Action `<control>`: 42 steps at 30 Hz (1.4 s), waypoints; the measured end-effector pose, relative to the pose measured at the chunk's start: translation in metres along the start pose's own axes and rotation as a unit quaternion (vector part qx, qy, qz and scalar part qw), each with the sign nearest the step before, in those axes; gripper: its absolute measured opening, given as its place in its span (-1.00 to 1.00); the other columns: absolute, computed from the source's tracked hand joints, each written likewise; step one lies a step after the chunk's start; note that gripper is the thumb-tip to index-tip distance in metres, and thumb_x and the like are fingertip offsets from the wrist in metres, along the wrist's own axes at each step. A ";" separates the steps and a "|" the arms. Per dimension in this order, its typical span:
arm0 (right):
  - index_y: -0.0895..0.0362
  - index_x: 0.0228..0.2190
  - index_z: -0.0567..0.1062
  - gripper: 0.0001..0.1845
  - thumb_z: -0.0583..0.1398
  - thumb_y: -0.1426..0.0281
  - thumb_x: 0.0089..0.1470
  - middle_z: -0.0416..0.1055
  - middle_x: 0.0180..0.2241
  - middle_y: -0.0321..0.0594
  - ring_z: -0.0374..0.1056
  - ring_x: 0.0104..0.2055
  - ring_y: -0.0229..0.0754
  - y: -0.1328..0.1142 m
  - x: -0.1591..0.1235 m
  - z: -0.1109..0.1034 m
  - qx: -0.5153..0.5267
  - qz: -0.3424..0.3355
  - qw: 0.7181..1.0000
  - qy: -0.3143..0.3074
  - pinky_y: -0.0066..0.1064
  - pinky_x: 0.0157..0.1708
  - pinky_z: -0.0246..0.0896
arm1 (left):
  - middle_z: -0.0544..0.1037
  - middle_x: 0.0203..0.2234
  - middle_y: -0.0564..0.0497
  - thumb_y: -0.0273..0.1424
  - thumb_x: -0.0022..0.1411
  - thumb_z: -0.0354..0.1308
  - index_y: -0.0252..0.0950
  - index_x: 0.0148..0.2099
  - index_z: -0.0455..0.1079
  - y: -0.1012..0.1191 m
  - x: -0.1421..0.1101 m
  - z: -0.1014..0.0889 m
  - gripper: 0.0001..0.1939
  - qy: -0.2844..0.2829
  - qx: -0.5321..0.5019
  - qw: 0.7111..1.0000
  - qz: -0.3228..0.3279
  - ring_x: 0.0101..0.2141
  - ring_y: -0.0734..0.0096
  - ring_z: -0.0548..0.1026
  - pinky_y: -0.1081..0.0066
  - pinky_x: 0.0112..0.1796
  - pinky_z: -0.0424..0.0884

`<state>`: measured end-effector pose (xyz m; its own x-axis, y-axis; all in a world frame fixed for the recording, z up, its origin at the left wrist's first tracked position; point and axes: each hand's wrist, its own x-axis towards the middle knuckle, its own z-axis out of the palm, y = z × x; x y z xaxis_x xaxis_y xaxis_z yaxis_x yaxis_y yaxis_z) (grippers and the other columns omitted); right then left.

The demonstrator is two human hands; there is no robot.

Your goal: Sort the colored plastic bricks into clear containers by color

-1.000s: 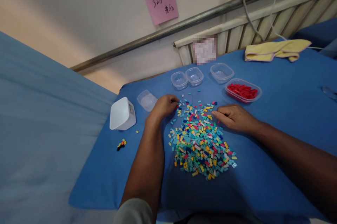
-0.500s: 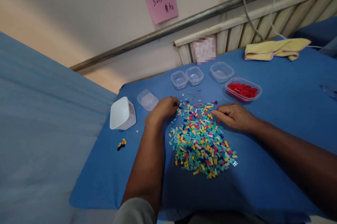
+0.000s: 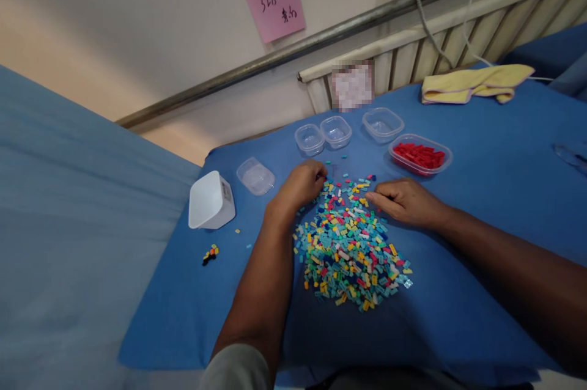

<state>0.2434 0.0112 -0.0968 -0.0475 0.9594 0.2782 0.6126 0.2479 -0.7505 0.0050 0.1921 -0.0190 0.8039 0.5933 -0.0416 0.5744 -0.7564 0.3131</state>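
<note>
A heap of small toy building bricks (image 3: 351, 249) in teal, yellow, pink, white and dark blue lies on the blue cloth before me. At its upper left edge is my left hand (image 3: 303, 183), palm down, its fingers curled and closed among the loose bricks. Whatever the fingertips pinch is hidden. Across the thinner top of the heap, my right hand (image 3: 406, 202) rests at the right edge. Its fingers are folded in and the thumb points at the bricks; any piece inside cannot be made out.
Behind the heap stand clear tubs (image 3: 336, 132) and a tub of red pieces (image 3: 419, 156). To the left are a clear container (image 3: 255, 176), a white box (image 3: 211, 200) and a few black and yellow bricks (image 3: 211, 253). A yellow cloth (image 3: 474, 84) lies at the back right.
My left hand has moved right along the top left edge of the heap, covering some loose bricks there. My right hand stays almost where it was.
</note>
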 end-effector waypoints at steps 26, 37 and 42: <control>0.06 -0.57 0.35 -0.28 0.10 -0.09 0.55 0.25 -0.60 -0.35 0.14 -0.53 -0.26 0.004 0.002 0.002 -0.016 0.006 1.000 -0.011 -0.28 -0.41 -0.12 | 0.63 -0.19 -0.11 -0.57 0.27 0.17 -0.35 -0.08 0.59 0.008 0.003 0.002 -0.77 -0.025 -0.007 1.000 -0.011 -0.23 0.23 0.54 0.26 -0.19 0.37; 0.08 -0.54 0.45 -0.33 0.11 -0.02 0.55 0.37 -0.58 -0.32 0.17 -0.53 -0.27 0.000 0.010 0.000 -0.037 -0.004 0.999 -0.012 -0.29 -0.39 -0.17 | 0.60 -0.31 0.00 -0.30 0.23 0.38 -0.37 -0.10 0.57 0.064 0.028 -0.002 -0.74 0.058 -0.352 0.934 0.024 -0.35 0.44 0.45 0.37 -0.26 0.40; 0.09 -0.53 0.53 -0.38 0.16 0.05 0.53 0.41 -0.58 -0.30 0.18 -0.53 -0.25 -0.004 0.014 -0.003 -0.052 -0.010 0.998 -0.019 -0.27 -0.39 -0.20 | 0.62 -0.28 0.00 -0.48 0.27 0.26 -0.37 -0.10 0.59 0.105 0.073 0.008 -0.83 0.024 -0.265 0.957 0.115 -0.27 0.37 0.52 0.32 -0.18 0.42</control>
<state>0.2428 0.0228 -0.0880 -0.0890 0.9593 0.2678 0.6904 0.2533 -0.6777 0.1251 0.1537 0.0031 0.8842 0.4496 0.1266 0.2140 -0.6309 0.7458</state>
